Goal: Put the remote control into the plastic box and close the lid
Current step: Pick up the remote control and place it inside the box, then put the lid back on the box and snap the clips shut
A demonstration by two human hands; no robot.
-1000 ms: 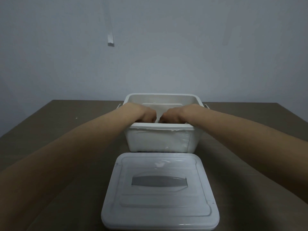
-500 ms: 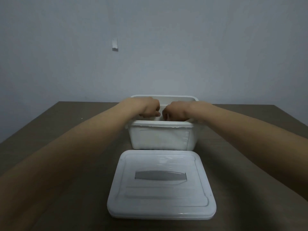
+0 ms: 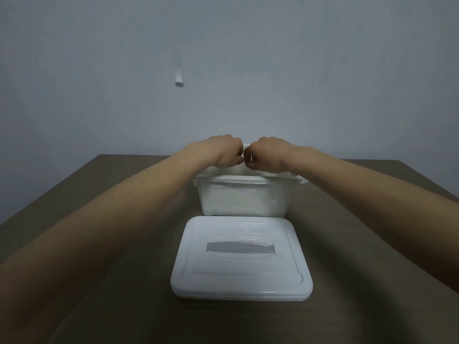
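White plastic box (image 3: 244, 199) open on brown table (image 3: 111, 219), lid (image 3: 242, 259) flat just before it, left hand (image 3: 223, 152) and right hand (image 3: 267, 153) curled above box, contents of grip indiscernible

You see a plain white plastic box (image 3: 244, 199) on a dark brown desk (image 3: 124, 281). Your white lid (image 3: 242, 259) carries a grey inset strip (image 3: 240, 250). The wall (image 3: 298, 70) behind reads pale blue-grey, unpatterned.

Your arms are bare right up to the frame edge, no sleeves showing. Left hand (image 3: 224, 152) and right hand (image 3: 267, 153) bare too: no gloves, rings, watch or bands on either wrist
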